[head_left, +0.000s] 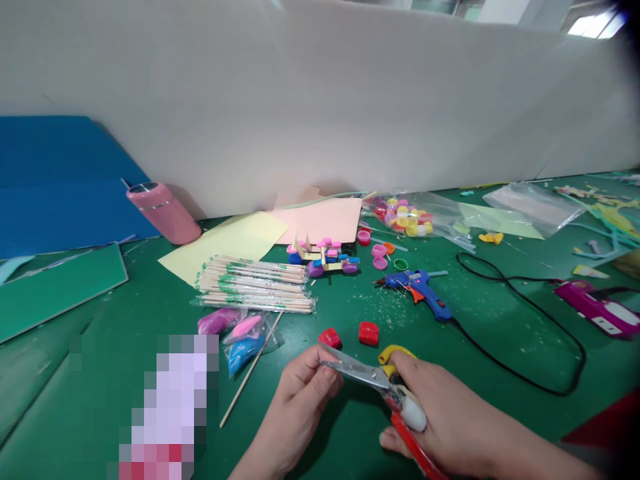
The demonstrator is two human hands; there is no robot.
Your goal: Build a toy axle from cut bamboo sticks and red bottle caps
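Note:
My right hand (440, 407) grips a pair of scissors (367, 377), its handles, one yellow and one red, spread apart. The blades point left, with their tips at the fingertips of my left hand (307, 393). Thumb and fingers of that hand are pinched together; whatever is between them is too small or hidden to name. Just beyond the blades lie two red pieces, one (369, 333) in plain sight and the other (330, 338) partly behind my left fingers. A thin wooden stick (253, 367) rests on the green table left of my left hand.
Wrapped bundles of sticks (255, 285) and bagged clay (245, 343) lie to the left. A blue glue gun (425, 290) with a black cord (515, 367) is at right. Small stick-and-clay models (325, 257), a bag of coloured caps (405, 217) and a pink tumbler (167, 213) stand farther back.

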